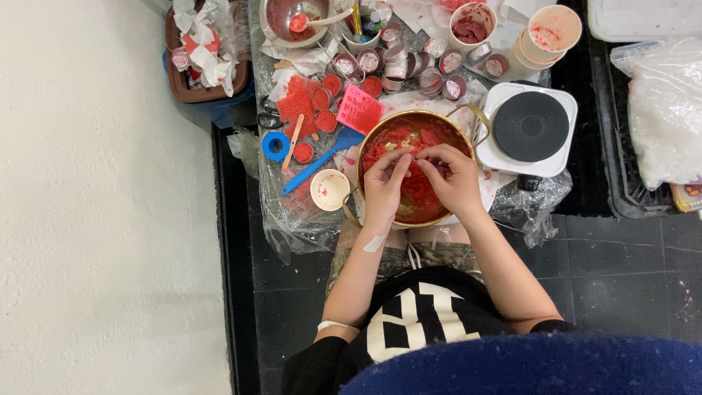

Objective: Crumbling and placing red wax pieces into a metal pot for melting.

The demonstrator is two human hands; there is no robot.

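Note:
A brass-coloured metal bowl [380, 128] full of red, waxy chunks [420, 186] stands on a plastic-covered low table in front of me. My left hand [384, 183] and my right hand [452, 175] are both inside the bowl, fingertips meeting over a small red piece that they pinch together. A strip of tape sits on my left wrist. Whether the piece is loose or still joined to the mass is hidden by my fingers.
A white single hotplate [532, 128] sits right of the bowl. Left are a blue spatula [322, 157], a small white cup [330, 189], a pink mould [360, 110], blue tape roll [276, 145] and several small red-filled tins [325, 121]. Cups and another bowl [296, 22] stand behind.

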